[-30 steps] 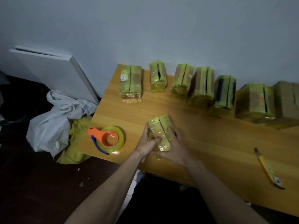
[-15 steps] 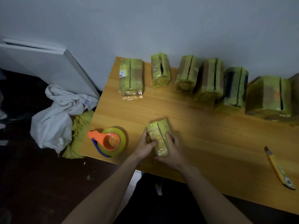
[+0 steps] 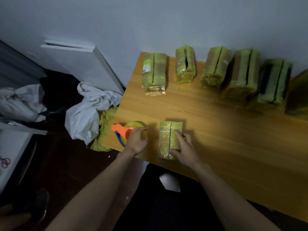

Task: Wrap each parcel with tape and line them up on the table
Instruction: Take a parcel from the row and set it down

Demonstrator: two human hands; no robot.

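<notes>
The left hand (image 3: pixel 137 140) lies over the tape dispenser (image 3: pixel 129 133) at the table's (image 3: pixel 216 130) near-left corner, fingers curved over the yellow roll; whether they grip it or merely rest on it I cannot tell; the right hand (image 3: pixel 185 150) lies spread on the parcel (image 3: pixel 168 139) at the near edge, fingers straight, pressing it flat. This parcel, already glossy with yellow-green film, sits well apart from the row of wrapped parcels (image 3: pixel 216 70) along the far edge by the wall.

The step in hand looks like fetching the tape for another band; it would go best if the right hand kept the parcel pinned square to the near edge while the left lifts the dispenser by its orange handle (image 3: pixel 120 128), so the free end meets the parcel's dark centre seam without slack; a loose start would wrinkle on such slick film.

The table is pale wood with a visible grain; the wall (image 3: pixel 150 22) behind is plain grey; left of the table, on a dark floor, lie a crumpled white sack (image 3: pixel 86 114), a yellow cloth (image 3: pixel 106 117) and leaning white boards (image 3: pixel 80 59).
</notes>
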